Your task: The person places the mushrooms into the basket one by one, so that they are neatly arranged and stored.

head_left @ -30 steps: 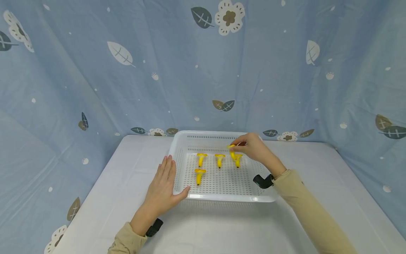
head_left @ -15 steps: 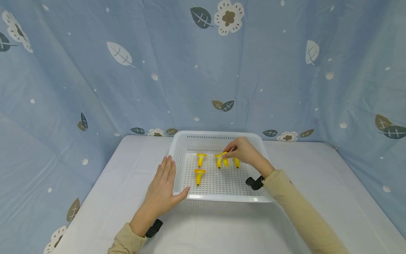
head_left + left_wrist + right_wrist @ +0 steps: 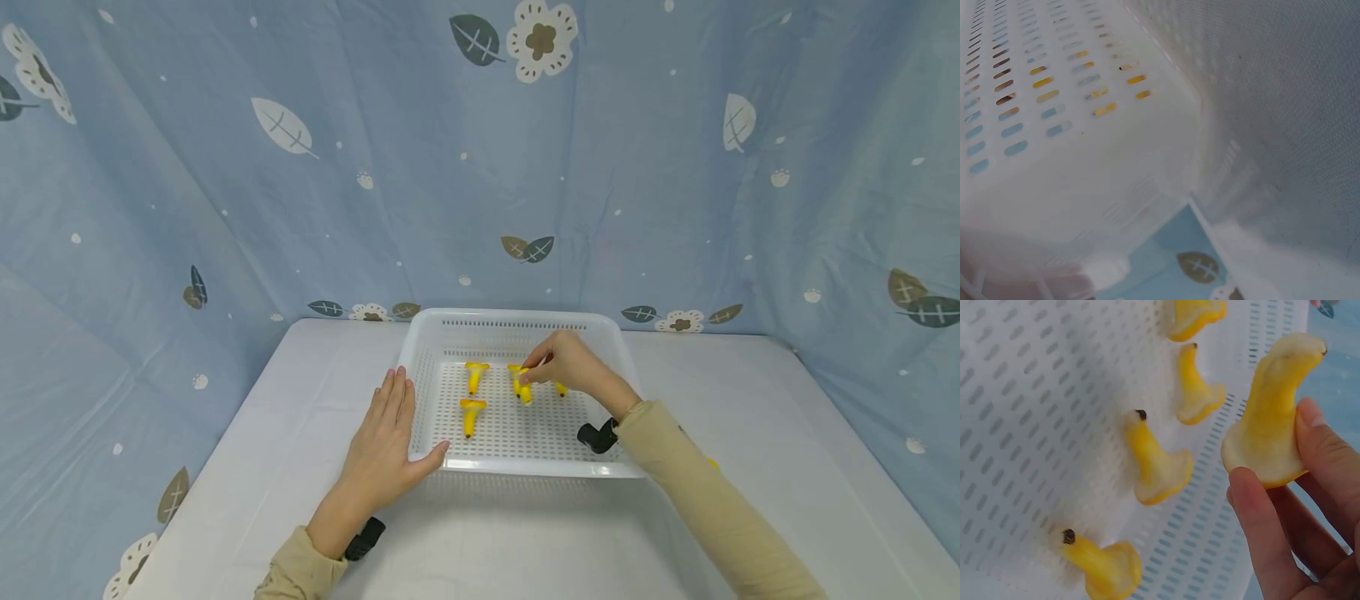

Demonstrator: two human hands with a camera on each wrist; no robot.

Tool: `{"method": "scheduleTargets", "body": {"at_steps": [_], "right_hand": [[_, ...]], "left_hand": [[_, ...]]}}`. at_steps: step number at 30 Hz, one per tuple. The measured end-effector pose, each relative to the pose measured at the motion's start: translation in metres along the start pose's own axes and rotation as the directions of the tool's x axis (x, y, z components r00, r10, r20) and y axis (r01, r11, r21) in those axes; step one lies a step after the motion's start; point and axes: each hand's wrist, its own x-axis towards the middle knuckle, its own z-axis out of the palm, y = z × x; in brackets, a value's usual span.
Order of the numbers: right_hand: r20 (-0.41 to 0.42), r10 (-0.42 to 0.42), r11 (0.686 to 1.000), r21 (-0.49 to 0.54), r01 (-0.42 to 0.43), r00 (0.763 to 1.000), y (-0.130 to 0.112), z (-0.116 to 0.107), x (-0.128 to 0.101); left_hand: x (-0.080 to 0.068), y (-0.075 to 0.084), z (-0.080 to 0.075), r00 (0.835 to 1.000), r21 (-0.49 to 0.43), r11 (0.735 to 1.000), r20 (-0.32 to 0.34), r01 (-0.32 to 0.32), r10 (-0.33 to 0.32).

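Right hand [image 3: 572, 365]: pinching a small yellow trumpet-shaped mushroom piece [image 3: 1270, 434] over the middle of the white perforated plastic tray [image 3: 525, 468].
Left hand [image 3: 384, 450]: lying flat, fingers relaxed, thumb touching the tray's near-left corner.
Progress: four matching pieces [image 3: 470, 414] lying in rows on the tray floor; the held one is not yet set down.

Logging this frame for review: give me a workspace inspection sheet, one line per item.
Surface: white table, cloth-covered.
Job's things: white perforated basket; four yellow mushrooms lie on its floor, e.g. front-left mushroom; a fifth, the held mushroom, is lifted clear of the floor.
Clutter: nothing seen.
Grips: right hand pinches the held mushroom between thumb and fingers; left hand lies flat on the table against the basket's front-left corner, thumb at the rim.
Cables: nothing seen; black wrist mounts only.
Surroundings: blue curtain with leaf and flower print on three sides.
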Motion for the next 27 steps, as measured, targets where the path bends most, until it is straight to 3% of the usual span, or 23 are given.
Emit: {"method": "scheduleTargets", "body": {"at_steps": [7,18,27], "right_hand": [[0.018,-0.039,0.999,0.020,0.039,0.999,0.003,0.007,0.003],[0.073,-0.062,0.981,-0.178,0.075,0.995,0.003,0.017,0.006],[0.134,-0.048,0.970,-0.231,0.078,0.990,0.004,0.025,0.006]], "left_hand": [[0.000,0.000,0.000,1.000,-0.001,1.000,-0.003,-0.002,0.002],[0.000,0.000,0.000,1.000,0.007,1.000,-0.009,-0.009,0.009],[0.001,0.000,0.000,1.000,0.003,1.000,-0.007,-0.004,0.004]]}}
